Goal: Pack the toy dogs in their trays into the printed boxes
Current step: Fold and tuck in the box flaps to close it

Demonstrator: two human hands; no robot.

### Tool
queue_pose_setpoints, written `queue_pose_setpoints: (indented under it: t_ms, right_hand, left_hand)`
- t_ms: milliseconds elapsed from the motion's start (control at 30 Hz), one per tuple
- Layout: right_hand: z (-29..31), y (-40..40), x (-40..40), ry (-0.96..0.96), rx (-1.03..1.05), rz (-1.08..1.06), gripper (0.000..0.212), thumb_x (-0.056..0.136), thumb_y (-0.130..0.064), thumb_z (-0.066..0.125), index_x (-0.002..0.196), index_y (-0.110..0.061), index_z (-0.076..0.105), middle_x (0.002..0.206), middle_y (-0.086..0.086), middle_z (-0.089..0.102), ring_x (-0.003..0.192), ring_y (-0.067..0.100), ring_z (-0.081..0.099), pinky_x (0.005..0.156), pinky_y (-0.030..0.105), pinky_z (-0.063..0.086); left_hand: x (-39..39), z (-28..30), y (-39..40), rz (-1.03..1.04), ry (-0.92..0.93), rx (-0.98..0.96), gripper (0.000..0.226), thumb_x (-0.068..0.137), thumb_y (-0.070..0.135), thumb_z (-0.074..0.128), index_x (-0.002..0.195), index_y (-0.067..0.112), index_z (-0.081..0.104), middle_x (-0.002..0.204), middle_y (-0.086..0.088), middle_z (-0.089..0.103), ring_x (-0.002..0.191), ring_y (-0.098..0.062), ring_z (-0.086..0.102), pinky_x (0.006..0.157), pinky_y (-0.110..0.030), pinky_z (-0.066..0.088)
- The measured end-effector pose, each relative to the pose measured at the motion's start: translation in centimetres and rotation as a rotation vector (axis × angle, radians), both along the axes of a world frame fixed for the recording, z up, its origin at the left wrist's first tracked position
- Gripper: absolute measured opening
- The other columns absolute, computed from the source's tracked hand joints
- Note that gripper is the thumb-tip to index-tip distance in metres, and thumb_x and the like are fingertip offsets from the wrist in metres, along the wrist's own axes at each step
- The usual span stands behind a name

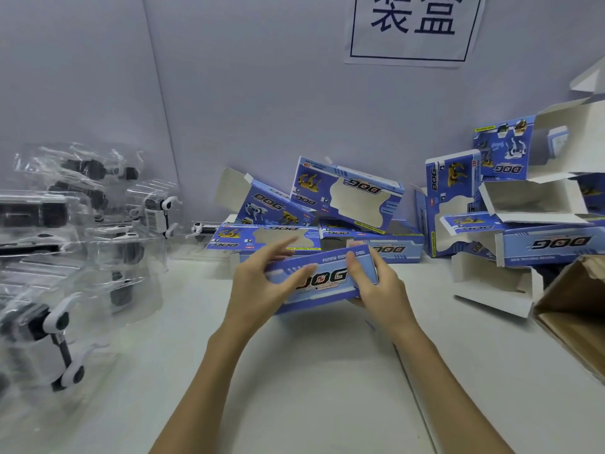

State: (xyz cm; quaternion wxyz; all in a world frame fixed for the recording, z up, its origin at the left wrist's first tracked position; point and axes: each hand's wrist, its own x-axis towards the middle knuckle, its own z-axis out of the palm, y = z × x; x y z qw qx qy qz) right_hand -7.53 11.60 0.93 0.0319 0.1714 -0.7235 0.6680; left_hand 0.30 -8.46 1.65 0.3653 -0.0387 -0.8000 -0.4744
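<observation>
Both hands hold one blue printed box (322,280) above the middle of the white table (294,388): the left hand (262,290) grips its left end, the right hand (373,286) pinches its right end. It reads "DOG" and "FUNNY MOVING DOG". Squeezing could crease the thin card. Trayed toy dogs (65,257) crowd the left edge; empty boxes (347,198) lie along the far edge beneath a wall sign (412,24) reading "装盒".

Two hands, left hand (262,286) and right hand (376,286), share one printed box (322,280). About nine more boxes (347,194) sit behind. Clear trays of toy dogs (62,326): too overlapped to count. One brown carton (576,316), one paper sign (412,27).
</observation>
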Motion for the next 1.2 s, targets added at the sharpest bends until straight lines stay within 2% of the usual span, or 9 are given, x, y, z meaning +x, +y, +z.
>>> queue_pose_setpoints:
  t_ms: [67, 167, 333, 433, 533, 700, 767, 1000, 1200]
  right_hand:
    - [-0.1, 0.3, -0.4, -0.103, -0.034, -0.078, 0.048, 0.09, -0.061, 0.069, 0.126, -0.03, 0.064, 0.104, -0.003, 0.075, 0.081, 0.007, 0.077, 0.06, 0.035, 0.065]
    - [0.3, 0.9, -1.0, -0.131, 0.063, -0.156, 0.049, 0.093, -0.072, 0.057, 0.102, -0.026, 0.071, 0.102, 0.0, 0.076, 0.082, 0.013, 0.076, 0.072, 0.038, 0.065]
    - [0.8, 2.2, -0.7, -0.107, 0.209, 0.005, 0.083, 0.092, -0.088, 0.015, 0.109, -0.03, 0.073, 0.095, 0.001, 0.078, 0.078, 0.024, 0.075, 0.071, 0.035, 0.051]
    - [0.6, 1.9, -0.7, 0.08, 0.244, 0.043, 0.072, 0.089, -0.089, 0.032, 0.108, -0.031, 0.071, 0.098, 0.001, 0.067, 0.08, 0.01, 0.063, 0.072, 0.015, 0.046]
    - [-0.1, 0.5, -0.3, 0.147, 0.181, 0.195, 0.051, 0.092, -0.061, 0.052, 0.14, -0.044, 0.055, 0.129, -0.005, 0.065, 0.111, 0.007, 0.068, 0.089, 0.017, 0.053]
    - [-0.5, -1.0, 0.1, 0.064, -0.061, 0.185, 0.047, 0.105, -0.042, 0.049, 0.152, -0.041, 0.043, 0.135, -0.016, 0.062, 0.116, 0.007, 0.068, 0.07, 0.032, 0.064]
    - [-0.7, -1.1, 0.1, 0.044, -0.107, 0.132, 0.038, 0.109, -0.038, 0.047, 0.147, -0.044, 0.046, 0.129, -0.02, 0.062, 0.118, 0.006, 0.066, 0.069, 0.035, 0.065]
    - [-0.7, -0.8, 0.1, 0.002, -0.133, 0.086, 0.029, 0.107, -0.048, 0.049, 0.121, -0.032, 0.068, 0.098, -0.018, 0.07, 0.111, 0.019, 0.07, 0.086, 0.043, 0.064]
    - [-0.5, -0.7, 0.2, 0.0, -0.163, 0.103, 0.023, 0.101, -0.046, 0.053, 0.114, -0.035, 0.068, 0.103, -0.019, 0.075, 0.107, 0.015, 0.072, 0.085, 0.034, 0.064]
  left_hand:
    - [0.1, 0.0, -0.1, -0.166, -0.026, 0.035, 0.087, 0.076, 0.06, 0.084, 0.152, 0.049, 0.042, 0.13, 0.019, 0.064, 0.121, -0.006, 0.065, 0.086, -0.019, 0.059]
    - [0.0, -0.6, -0.7, -0.325, -0.056, 0.032, 0.116, 0.069, 0.048, 0.095, 0.159, 0.053, 0.02, 0.153, 0.024, 0.043, 0.138, -0.007, 0.052, 0.1, -0.02, 0.053]
    - [-0.8, -1.0, -1.1, -0.151, 0.058, 0.109, 0.111, 0.072, 0.04, 0.096, 0.159, 0.05, 0.027, 0.146, 0.019, 0.057, 0.132, -0.008, 0.059, 0.099, -0.02, 0.053]
    - [-1.0, -1.0, -1.7, -0.082, -0.006, 0.441, 0.102, 0.066, 0.06, 0.092, 0.153, 0.046, 0.04, 0.141, 0.008, 0.065, 0.124, -0.016, 0.066, 0.102, -0.041, 0.057]
    - [-1.1, -1.1, -1.2, -0.014, -0.14, 0.657, 0.097, 0.053, 0.073, 0.087, 0.131, 0.036, 0.042, 0.128, 0.003, 0.07, 0.106, -0.011, 0.074, 0.086, -0.031, 0.061]
    - [-1.4, -1.0, -1.8, -0.072, -0.175, 0.755, 0.091, 0.059, 0.072, 0.081, 0.13, 0.023, 0.049, 0.123, -0.003, 0.073, 0.118, -0.026, 0.07, 0.109, -0.056, 0.048]
    - [-1.4, -0.8, -1.6, -0.124, -0.207, 0.721, 0.089, 0.063, 0.07, 0.078, 0.139, 0.035, 0.048, 0.132, 0.002, 0.067, 0.125, -0.026, 0.065, 0.113, -0.057, 0.045]
    - [-1.9, -1.9, 0.0, -0.101, -0.15, 0.697, 0.082, 0.085, 0.053, 0.071, 0.158, 0.035, 0.038, 0.129, 0.005, 0.071, 0.1, -0.021, 0.076, 0.103, -0.056, 0.053]
    - [-1.9, -1.6, -1.2, -0.087, -0.087, 0.721, 0.065, 0.082, 0.047, 0.075, 0.141, 0.025, 0.058, 0.102, 0.008, 0.079, 0.098, -0.025, 0.075, 0.083, -0.043, 0.058]
